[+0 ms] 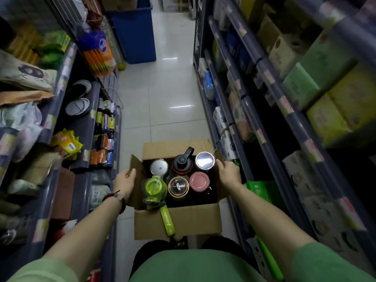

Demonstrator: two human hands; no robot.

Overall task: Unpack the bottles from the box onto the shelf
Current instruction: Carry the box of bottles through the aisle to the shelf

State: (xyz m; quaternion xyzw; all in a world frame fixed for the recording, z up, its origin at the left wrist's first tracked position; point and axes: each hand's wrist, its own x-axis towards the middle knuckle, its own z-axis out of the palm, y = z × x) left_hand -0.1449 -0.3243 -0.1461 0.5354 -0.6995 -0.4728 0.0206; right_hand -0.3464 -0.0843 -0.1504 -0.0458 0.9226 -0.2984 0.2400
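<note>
An open cardboard box (179, 222) sits low in the aisle in front of me. Several bottles stand upright inside: a silver-lidded one (159, 167), a black one with a loop handle (182, 162), a shiny silver-capped one (205, 161), a lime-green one (155, 188) whose green strap hangs over the front flap, a dark one with a clear lid (178, 187) and a pink-lidded one (199, 180). My left hand (125, 183) grips the box's left flap. My right hand (228, 173) holds the right flap, beside the shiny-capped bottle.
Stocked shelves line both sides of the narrow aisle: the left shelf (95, 127) with small bottles and packets, the right shelf (252, 110) with tissue packs and cartons. A blue bin (134, 31) stands at the far end. White tiled floor (162, 98) runs between.
</note>
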